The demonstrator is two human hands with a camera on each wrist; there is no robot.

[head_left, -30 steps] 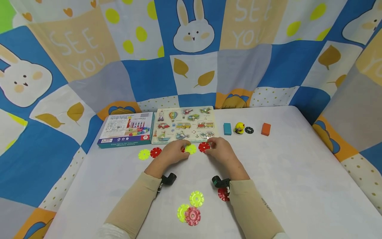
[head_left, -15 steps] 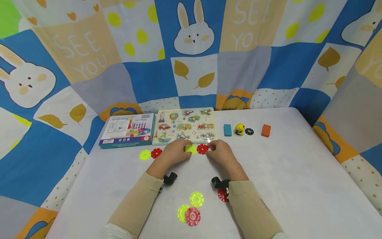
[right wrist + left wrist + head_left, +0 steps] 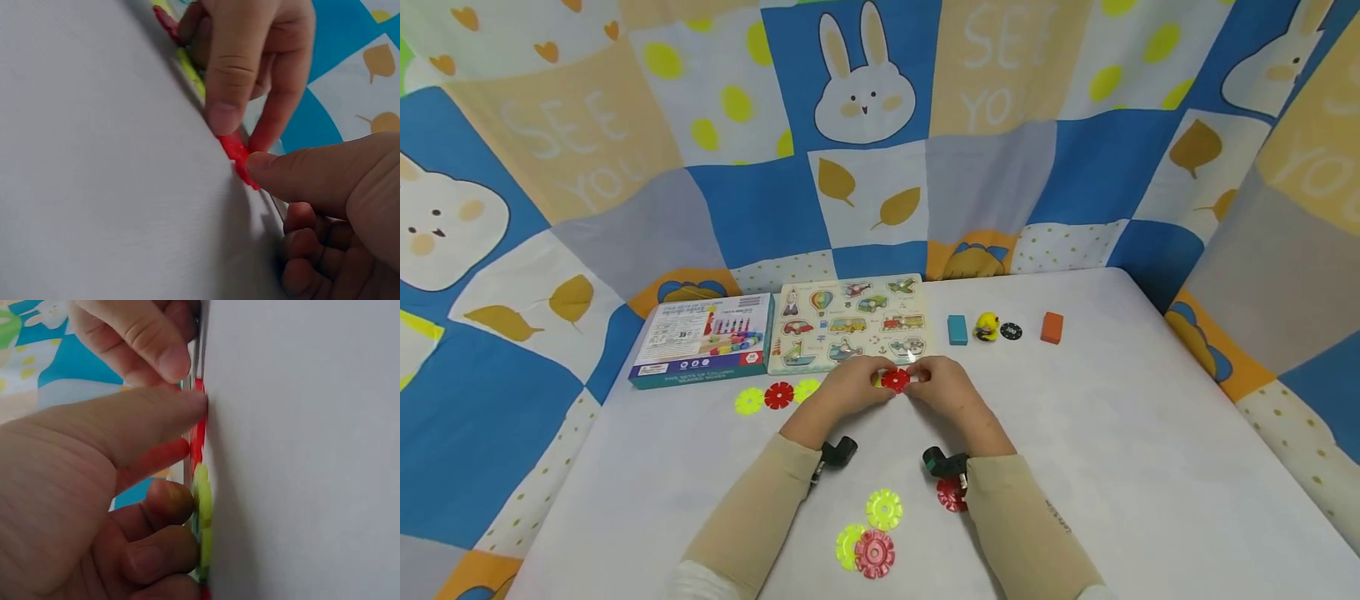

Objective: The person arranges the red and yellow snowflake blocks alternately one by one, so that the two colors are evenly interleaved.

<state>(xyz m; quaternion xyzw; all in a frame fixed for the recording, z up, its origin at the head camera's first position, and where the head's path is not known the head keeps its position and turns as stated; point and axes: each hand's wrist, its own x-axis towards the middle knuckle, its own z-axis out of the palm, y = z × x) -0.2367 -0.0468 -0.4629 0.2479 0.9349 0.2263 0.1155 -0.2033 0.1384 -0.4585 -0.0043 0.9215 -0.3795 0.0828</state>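
Between my two hands lies a red notched plastic disc [image 3: 895, 381] at the right end of a row of discs. From its left, my left hand [image 3: 850, 390] pinches it with thumb and index finger; my right hand [image 3: 946, 390] pinches its right edge, the other fingers curled. A yellow disc [image 3: 204, 500] adjoins the red one beneath the left hand's fingers in the left wrist view. Further left, the row shows a yellow disc [image 3: 748, 401], a red disc [image 3: 778, 395] and another yellow disc [image 3: 806, 389], partly behind the left hand.
A wooden picture puzzle [image 3: 853, 321] and a boxed set [image 3: 703, 340] stand behind the row. Nearer are yellow [image 3: 883, 509] and red discs [image 3: 875, 553]. At back right sit a blue block [image 3: 957, 330], yellow duck [image 3: 987, 327], black chip [image 3: 1011, 332] and orange block [image 3: 1052, 327].
The right hand has brought the red disc leftward against the yellow one. My left hand has shifted right, from the yellow disc onto the red one. The head view has turned slightly.
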